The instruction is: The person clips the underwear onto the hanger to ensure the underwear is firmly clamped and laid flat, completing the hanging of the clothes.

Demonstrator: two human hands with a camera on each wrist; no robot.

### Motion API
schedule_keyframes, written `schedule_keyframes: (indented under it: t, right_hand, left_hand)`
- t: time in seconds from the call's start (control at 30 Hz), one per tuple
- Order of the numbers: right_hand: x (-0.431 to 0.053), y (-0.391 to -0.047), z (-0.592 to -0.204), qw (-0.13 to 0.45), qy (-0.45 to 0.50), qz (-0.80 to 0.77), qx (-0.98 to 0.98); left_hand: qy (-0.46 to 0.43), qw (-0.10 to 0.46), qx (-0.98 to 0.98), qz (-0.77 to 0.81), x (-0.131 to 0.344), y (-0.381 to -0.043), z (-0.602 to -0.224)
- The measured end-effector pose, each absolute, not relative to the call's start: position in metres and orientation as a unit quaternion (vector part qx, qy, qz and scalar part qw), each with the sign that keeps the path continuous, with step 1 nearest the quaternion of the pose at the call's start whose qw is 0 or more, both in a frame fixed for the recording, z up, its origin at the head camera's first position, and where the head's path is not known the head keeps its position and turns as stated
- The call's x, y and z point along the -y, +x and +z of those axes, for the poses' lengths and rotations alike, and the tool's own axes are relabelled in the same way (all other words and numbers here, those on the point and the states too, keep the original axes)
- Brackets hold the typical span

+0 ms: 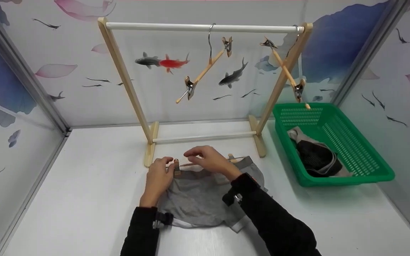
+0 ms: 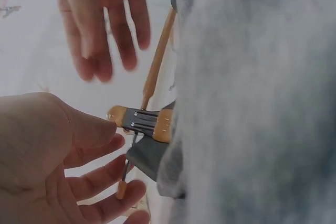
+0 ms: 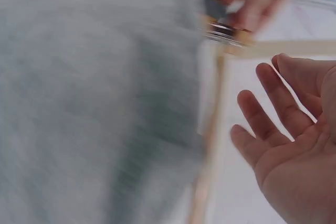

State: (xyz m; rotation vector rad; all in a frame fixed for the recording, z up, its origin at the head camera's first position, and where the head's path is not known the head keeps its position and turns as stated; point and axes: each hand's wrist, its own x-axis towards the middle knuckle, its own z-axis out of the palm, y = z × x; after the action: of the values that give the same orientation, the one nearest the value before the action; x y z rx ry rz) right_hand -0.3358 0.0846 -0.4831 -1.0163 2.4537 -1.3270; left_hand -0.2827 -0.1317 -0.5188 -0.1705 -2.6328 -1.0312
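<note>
Grey shorts (image 1: 198, 199) lie flat on the table with their waistband toward the rack. A wooden clip hanger (image 2: 157, 61) runs along the waistband, and its left clip (image 2: 149, 121) bites the cloth near one corner. My left hand (image 1: 159, 179) pinches the end of that clip between thumb and curled fingers. Above the waistband hovers my right hand (image 1: 210, 160), fingers apart and holding nothing; in the right wrist view its palm (image 3: 294, 166) faces the hanger. The hanger's other clip (image 1: 231, 158) sits at the waistband's right part, partly hidden by the right wrist.
A wooden rack (image 1: 126, 78) with a white top rod stands behind the shorts. Two clip hangers hang from it, one mid-rod (image 1: 208, 67) and one at the right end (image 1: 285, 67). At right, a green basket (image 1: 368, 153) contains dark and grey clothing (image 1: 317, 156).
</note>
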Motion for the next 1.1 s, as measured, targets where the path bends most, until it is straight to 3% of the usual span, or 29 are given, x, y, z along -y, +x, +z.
schedule_keyframes:
  t: [0.27,0.4,0.5,0.77,0.93,1.1]
  right_hand:
    - [-0.165,-0.323,-0.467,-0.017,-0.235,-0.512,-0.826]
    - [-0.195,-0.312,-0.474,-0.015,-0.155,-0.533,-0.832]
    - [-0.209,-0.307,-0.48,0.004,-0.102,-0.535,-0.839]
    - [-0.231,-0.308,-0.489,0.025,-0.063,-0.44,-0.896]
    - [-0.237,-0.309,-0.499,0.046,-0.046,-0.402,-0.913]
    - [-0.232,-0.312,-0.506,0.064,-0.042,-0.416,-0.906]
  left_hand:
    - [-0.101,0.217,0.911,-0.337,0.113,-0.273,-0.498]
    - [-0.174,0.235,0.896,-0.334,0.093,-0.266,-0.485]
    - [-0.232,0.201,0.895,-0.323,0.073,-0.266,-0.471]
    - [-0.336,-0.002,0.895,-0.295,0.009,-0.304,-0.443]
    - [-0.294,-0.062,0.916,-0.266,-0.016,-0.321,-0.443]
    - [-0.226,-0.077,0.94,-0.244,-0.031,-0.332,-0.454]
